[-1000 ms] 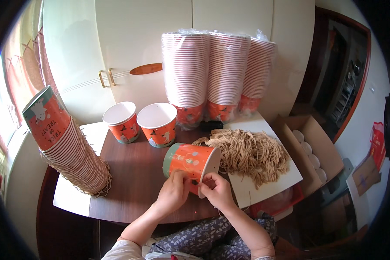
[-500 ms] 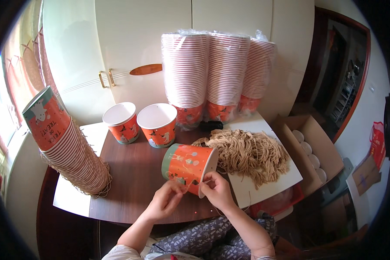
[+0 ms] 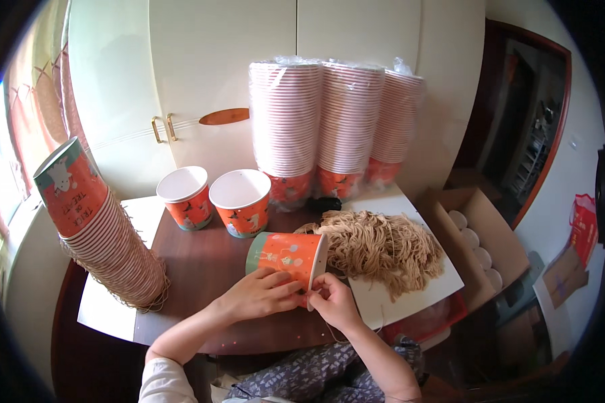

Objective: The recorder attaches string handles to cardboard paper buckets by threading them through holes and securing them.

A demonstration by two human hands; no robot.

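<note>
An orange paper bucket [image 3: 286, 252] with a green base band lies on its side before me, its white rim facing right. My left hand [image 3: 265, 293] lies across the bucket's near side, fingers bent over it and reaching toward the rim. At the rim my right hand [image 3: 334, 301] is closed in a pinch. A thin tan string [image 3: 331, 330] trails below this hand; the part between the fingertips is mostly hidden. Just beyond my right hand, a tangled heap of tan strings [image 3: 383, 252] covers much of a white board [image 3: 440, 285].
Two upright paper buckets [image 3: 240, 195] stand behind. Tall plastic-wrapped bucket stacks [image 3: 286, 124] rise at the back. A leaning stack of corded buckets [image 3: 107, 225] is at the left. Right of the table sits a cardboard box [image 3: 444, 235] holding several round white items. A black object [image 3: 324, 204] lies near the strings.
My left hand has gone from a pinch near the rim to lying over the bucket's side. The right hand stays at the rim. The view has shifted slightly.
</note>
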